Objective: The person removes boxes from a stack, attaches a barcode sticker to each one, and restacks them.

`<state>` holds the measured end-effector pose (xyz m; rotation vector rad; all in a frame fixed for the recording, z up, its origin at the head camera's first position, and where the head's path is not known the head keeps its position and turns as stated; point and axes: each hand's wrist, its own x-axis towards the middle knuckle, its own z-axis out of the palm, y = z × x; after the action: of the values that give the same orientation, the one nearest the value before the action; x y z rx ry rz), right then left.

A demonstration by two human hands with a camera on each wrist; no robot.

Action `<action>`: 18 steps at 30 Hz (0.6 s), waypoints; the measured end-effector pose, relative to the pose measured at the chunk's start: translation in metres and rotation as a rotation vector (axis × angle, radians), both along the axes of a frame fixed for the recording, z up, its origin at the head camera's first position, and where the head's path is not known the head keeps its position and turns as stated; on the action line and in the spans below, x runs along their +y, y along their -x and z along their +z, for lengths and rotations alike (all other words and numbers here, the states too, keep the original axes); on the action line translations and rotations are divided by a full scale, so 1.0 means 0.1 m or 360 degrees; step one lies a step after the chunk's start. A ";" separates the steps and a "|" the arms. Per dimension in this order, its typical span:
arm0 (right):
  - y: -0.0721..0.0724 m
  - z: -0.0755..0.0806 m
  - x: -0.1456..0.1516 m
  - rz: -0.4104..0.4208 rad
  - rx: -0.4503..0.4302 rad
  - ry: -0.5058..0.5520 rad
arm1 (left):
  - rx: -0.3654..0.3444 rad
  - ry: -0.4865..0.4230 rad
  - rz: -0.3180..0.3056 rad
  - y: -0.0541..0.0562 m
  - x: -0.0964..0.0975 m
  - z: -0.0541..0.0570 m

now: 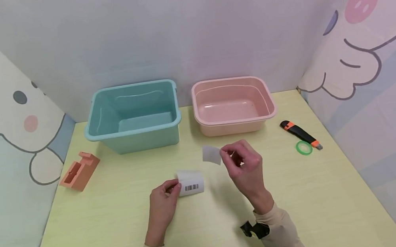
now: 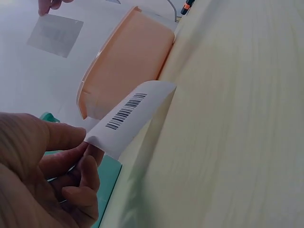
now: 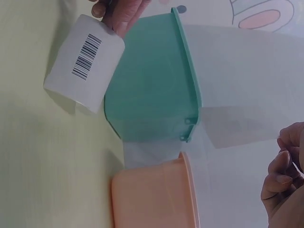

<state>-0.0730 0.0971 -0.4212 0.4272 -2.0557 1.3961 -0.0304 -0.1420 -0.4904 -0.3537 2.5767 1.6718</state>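
Head view: pale yellow table (image 1: 331,202), grey wall (image 1: 121,35) behind; left hand (image 1: 163,204) pinches a barcode label (image 1: 191,182) mid-table, right hand (image 1: 247,170) a translucent square (image 1: 211,155) farther right. Left wrist: thumb (image 2: 66,136) meets fingers at the label's edge. Right wrist: fingertips (image 3: 290,134) together, gripping the square's edge.

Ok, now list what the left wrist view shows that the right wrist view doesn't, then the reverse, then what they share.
Only the left wrist view: part of the black-and-orange cutter, at the top edge.

Only the right wrist view: a pink oval patch printed on the wall.

Both: the left hand pinching the barcode label, the right hand pinching the thin grey sheet, the teal bin, the pink bin and the table.
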 end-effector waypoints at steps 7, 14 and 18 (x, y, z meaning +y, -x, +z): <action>0.00 -0.01 -0.01 0.0001 -0.0004 0.0014 | 0.0024 0.0165 -0.0018 0.00 -0.06 0.00; -0.01 -0.02 -0.02 0.0025 -0.0018 0.0007 | 0.0111 0.0270 0.0027 -0.02 -0.07 0.01; -0.01 -0.03 -0.04 0.0039 -0.0020 0.0008 | 0.0197 0.0248 0.0040 -0.04 -0.03 0.08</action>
<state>-0.0718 0.0927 -0.4246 0.4437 -2.0629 1.4215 -0.0260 -0.1450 -0.4820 -0.2998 2.8131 1.5509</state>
